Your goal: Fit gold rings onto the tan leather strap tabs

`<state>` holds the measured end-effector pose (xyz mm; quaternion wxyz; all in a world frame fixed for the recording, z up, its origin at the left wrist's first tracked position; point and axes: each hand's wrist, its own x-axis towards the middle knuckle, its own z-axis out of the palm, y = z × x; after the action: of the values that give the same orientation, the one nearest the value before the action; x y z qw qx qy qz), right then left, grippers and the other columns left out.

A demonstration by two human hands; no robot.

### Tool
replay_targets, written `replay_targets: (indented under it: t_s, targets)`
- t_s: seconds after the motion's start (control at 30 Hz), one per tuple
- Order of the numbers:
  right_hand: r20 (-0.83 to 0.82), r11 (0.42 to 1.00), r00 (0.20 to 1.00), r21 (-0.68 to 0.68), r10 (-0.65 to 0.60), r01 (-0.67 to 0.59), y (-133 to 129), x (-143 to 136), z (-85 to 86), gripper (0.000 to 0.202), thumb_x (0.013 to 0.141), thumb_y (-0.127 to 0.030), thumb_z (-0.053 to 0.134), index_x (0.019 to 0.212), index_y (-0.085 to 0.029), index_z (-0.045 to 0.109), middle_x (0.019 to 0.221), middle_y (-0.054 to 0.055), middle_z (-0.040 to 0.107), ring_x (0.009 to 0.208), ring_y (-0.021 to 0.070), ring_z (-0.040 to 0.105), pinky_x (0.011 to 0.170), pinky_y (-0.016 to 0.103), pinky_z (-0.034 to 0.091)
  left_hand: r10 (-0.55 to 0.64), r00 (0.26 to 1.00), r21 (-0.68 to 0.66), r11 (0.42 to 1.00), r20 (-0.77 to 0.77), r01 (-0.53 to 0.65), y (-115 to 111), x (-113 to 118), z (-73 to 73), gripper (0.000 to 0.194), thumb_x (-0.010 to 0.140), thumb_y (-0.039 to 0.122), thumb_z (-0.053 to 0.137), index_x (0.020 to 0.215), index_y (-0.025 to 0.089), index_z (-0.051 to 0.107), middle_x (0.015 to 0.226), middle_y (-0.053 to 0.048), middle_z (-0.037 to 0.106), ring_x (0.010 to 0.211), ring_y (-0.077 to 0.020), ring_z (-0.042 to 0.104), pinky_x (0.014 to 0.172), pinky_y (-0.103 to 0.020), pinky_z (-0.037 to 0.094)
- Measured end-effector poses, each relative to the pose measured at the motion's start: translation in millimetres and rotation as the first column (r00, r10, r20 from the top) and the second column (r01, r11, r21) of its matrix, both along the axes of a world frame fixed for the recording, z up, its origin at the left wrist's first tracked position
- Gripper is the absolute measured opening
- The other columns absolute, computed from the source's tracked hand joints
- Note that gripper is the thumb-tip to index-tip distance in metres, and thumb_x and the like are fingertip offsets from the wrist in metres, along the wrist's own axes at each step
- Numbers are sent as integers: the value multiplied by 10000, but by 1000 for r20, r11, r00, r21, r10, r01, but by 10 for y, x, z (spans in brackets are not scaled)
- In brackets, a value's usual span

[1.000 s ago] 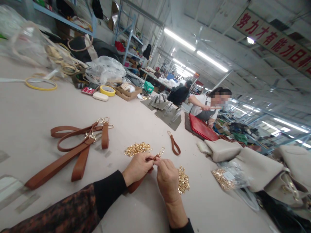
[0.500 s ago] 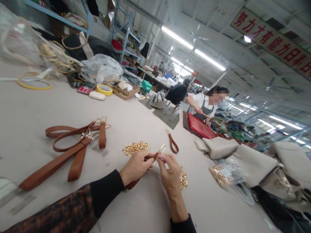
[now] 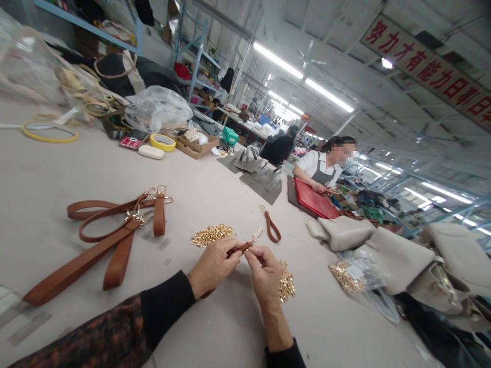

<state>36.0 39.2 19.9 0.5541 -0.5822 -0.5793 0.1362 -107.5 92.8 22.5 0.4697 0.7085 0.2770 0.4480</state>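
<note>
A brown leather wrist strap [image 3: 246,246] with a gold snap hook [image 3: 258,235] at its end is pinched in my left hand [image 3: 215,263]. Much of the strap is hidden behind that hand. My right hand [image 3: 264,273] has thumb and fingers pressed together at the strap's hook end, touching it; whatever sits in that pinch is too small to make out. Just beyond my left hand lies a pile of small gold fittings [image 3: 213,234]. Another gold pile [image 3: 287,283] lies beside my right wrist. One finished-looking brown strap loop [image 3: 272,228] rests farther forward.
Several brown straps with gold hooks [image 3: 111,250] lie at left. Behind them are a yellow tape roll [image 3: 163,142], a calculator [image 3: 133,139] and a cardboard box [image 3: 197,147]. Beige bags [image 3: 399,255] and a bag of gold fittings [image 3: 347,276] sit right. A co-worker [image 3: 320,166] handles a red piece.
Both hands stay at the strap's hook end, with only slight finger movement. The view has shifted a little. The co-worker's arm has lowered toward the red piece.
</note>
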Motion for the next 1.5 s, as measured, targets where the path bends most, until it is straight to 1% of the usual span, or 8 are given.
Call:
replay_targets:
  t_s: [0.3, 0.43, 0.63, 0.83, 0.97, 1.07, 1.2, 1.5]
  targets:
    - [-197, 997, 980, -79, -14, -2, 9, -34, -66, 173, 818, -315, 678, 856, -146, 680, 843, 49, 687, 798, 168, 626, 769, 293, 498, -20, 1000, 45, 999, -12, 21, 16, -17, 45, 198, 857, 181, 514, 899, 178, 707, 821, -13, 659, 768, -172, 592, 692, -241, 428]
    - [-303, 995, 953, -102, -15, -17, 20, -51, -76, 210, 800, -346, 697, 828, -139, 673, 823, 50, 690, 778, 172, 631, 757, 300, 501, -52, 999, -60, 997, 16, 53, 18, -1, 10, 197, 855, 218, 507, 878, 167, 696, 783, -22, 639, 702, -177, 584, 611, -243, 432]
    - [25, 1000, 1000, 21, -3, 2, -18, -37, -20, 82, 871, -252, 625, 875, -177, 657, 850, 21, 671, 827, 148, 623, 777, 266, 480, -96, 992, -207, 972, 81, 110, 16, 29, -67, 216, 840, 268, 522, 916, 165, 695, 776, -20, 650, 641, -169, 588, 574, -236, 460]
    - [327, 986, 945, 150, 19, -72, -25, 19, 21, 73, 904, -146, 561, 909, -189, 620, 879, 16, 654, 852, 134, 614, 776, 243, 462, -140, 982, -325, 929, 130, 175, 16, 47, -85, 269, 811, 342, 538, 905, 137, 684, 687, -26, 622, 576, -176, 568, 535, -251, 459]
    - [307, 992, 951, 108, 33, -69, -29, 6, 26, 67, 903, -174, 570, 879, -184, 631, 863, 16, 654, 841, 134, 610, 770, 246, 464, -118, 992, -205, 971, 50, 125, 16, 7, -21, 221, 827, 276, 499, 855, 161, 686, 689, -18, 620, 608, -172, 561, 551, -243, 427]
    - [98, 999, 995, -13, 32, -31, -29, -44, 32, 90, 889, -246, 598, 856, -175, 641, 845, 20, 663, 810, 144, 622, 761, 259, 487, -44, 999, -57, 997, -6, 44, 4, -19, 36, 198, 816, 210, 492, 803, 174, 686, 731, -12, 631, 684, -170, 570, 600, -239, 415]
    - [-119, 995, 993, -97, 2, -14, -19, -97, 8, 149, 860, -304, 627, 849, -156, 645, 835, 35, 674, 791, 165, 635, 754, 287, 509, -7, 999, -55, 998, 37, 9, -16, 8, 32, 197, 820, 189, 504, 843, 200, 700, 746, 6, 635, 688, -160, 569, 614, -233, 415]
    - [101, 999, 995, 42, -6, 2, -16, -62, -59, 83, 900, -235, 578, 888, -181, 640, 864, 19, 658, 828, 140, 618, 772, 259, 485, -55, 998, -100, 993, 37, 59, 8, 16, -32, 196, 825, 222, 503, 864, 188, 692, 780, -11, 648, 700, -173, 571, 607, -240, 423]
